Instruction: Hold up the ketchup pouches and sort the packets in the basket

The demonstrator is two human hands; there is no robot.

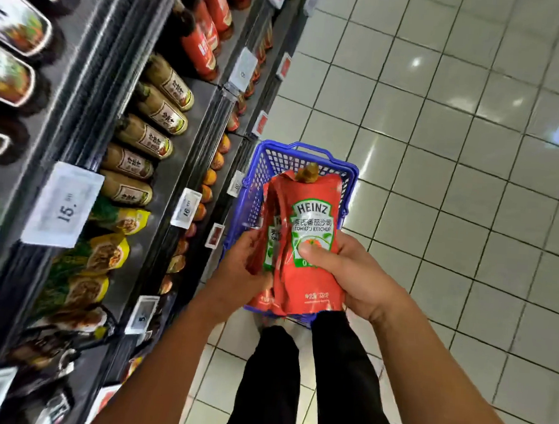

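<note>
I hold a bunch of red Heinz tomato ketchup pouches (pixel 310 234) upright over a blue plastic shopping basket (pixel 257 183) that stands on the floor. My right hand (pixel 343 273) grips the front pouch, thumb pressed on its green label. My left hand (pixel 243 269) grips the pouches behind it from the left side. A brownish cap sticks up at the top of the pouches. How many pouches there are is hard to tell.
Dark store shelves (pixel 160 175) run along the left, stocked with red-labelled bottles (pixel 201 45), tan sauce bottles (pixel 150 134), yellow-green packets (pixel 101 254) and white price tags (pixel 63 205). White floor tiles (pixel 476 160) spread to the right. My legs in black trousers (pixel 308 381) stand below the basket.
</note>
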